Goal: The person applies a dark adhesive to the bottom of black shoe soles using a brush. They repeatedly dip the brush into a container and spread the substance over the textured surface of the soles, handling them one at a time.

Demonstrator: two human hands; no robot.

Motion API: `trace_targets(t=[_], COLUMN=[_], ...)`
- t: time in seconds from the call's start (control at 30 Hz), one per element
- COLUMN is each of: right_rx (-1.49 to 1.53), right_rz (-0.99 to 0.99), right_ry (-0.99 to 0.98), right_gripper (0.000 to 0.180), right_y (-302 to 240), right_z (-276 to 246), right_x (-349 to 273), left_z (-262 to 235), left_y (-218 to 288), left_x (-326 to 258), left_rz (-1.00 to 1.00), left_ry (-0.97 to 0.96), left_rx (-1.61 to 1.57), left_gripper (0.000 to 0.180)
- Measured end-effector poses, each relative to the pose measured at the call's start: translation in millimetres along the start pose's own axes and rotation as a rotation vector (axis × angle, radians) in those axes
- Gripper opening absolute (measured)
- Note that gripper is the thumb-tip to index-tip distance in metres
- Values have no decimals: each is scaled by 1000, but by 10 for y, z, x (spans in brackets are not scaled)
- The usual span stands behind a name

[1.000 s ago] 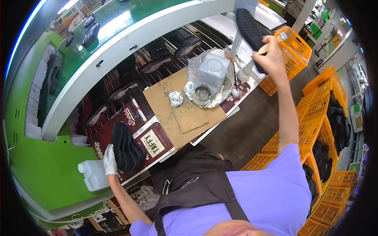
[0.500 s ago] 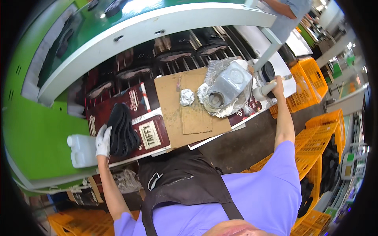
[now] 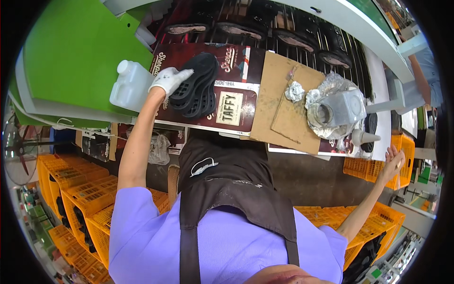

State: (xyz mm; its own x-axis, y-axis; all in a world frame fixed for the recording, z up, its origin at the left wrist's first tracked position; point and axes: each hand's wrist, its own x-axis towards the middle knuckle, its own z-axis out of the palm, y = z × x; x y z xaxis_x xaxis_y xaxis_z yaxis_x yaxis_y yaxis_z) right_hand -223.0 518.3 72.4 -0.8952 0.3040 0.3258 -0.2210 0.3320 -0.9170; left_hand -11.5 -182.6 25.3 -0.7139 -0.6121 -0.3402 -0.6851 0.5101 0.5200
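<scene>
My left hand [image 3: 169,81], in a white glove, grips the left edge of a stack of black shoe soles [image 3: 201,90]. Its thumb side lies over the top sole, and some fingers are hidden. The soles overlap in a fan on printed maroon cardboard [image 3: 236,109]. Out past the bench's front right edge, my bare right hand [image 3: 393,163] is raised with its fingers apart, holding nothing that I can see. Nearest to it are a white nozzle bottle [image 3: 363,137] and a single black sole [image 3: 371,124].
A white jug [image 3: 132,85] stands left of the soles. Brown cardboard [image 3: 272,106] bears crumpled foil [image 3: 295,92] and a cut clear container [image 3: 347,110] on foil. Behind, black shoes [image 3: 241,31] sit on a roller rack under a white frame [image 3: 352,21]. Orange crates [image 3: 378,165] stand around.
My view has swung right. The right hand has come away from the nozzle bottle, back past the bench edge. My left hand has shifted from beside the soles to over their edge.
</scene>
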Motion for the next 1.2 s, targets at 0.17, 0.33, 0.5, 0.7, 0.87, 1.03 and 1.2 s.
trace_targets(t=[0.17, 0.33, 0.5, 0.7, 0.87, 1.03, 1.2], right_rx=[97, -78, -247, -514, -376, -52, -103], right_rz=[-10, 38, -156, -283, -133, 85, 167], right_ry=[-172, -422, -518, -569, -530, -338, -318], right_gripper=[29, 16, 16, 19, 24, 20, 19], right_y=[-443, -1002, -827, -516, -528, -652, -403], right_z=[534, 1320, 1809, 2080, 2101, 1985, 1907], right_x=[-830, -1389, -1377, -1318, -1286, -1444, -1609], left_z=[-12, -80, 186, 748, 968, 1137, 1307], left_y=[-10, 372, 655, 806, 973, 975, 1052], left_x=[-27, -508, -839, -969, -991, -910, -989], left_rz=[74, 216, 297, 171, 175, 139, 131], left_ry=[123, 22, -474, -773, -1061, -1080, -1083], left_rx=[-378, -1214, -1401, -1620, -1854, -1786, -1708], left_gripper=[52, 33, 37, 43, 58, 63, 64])
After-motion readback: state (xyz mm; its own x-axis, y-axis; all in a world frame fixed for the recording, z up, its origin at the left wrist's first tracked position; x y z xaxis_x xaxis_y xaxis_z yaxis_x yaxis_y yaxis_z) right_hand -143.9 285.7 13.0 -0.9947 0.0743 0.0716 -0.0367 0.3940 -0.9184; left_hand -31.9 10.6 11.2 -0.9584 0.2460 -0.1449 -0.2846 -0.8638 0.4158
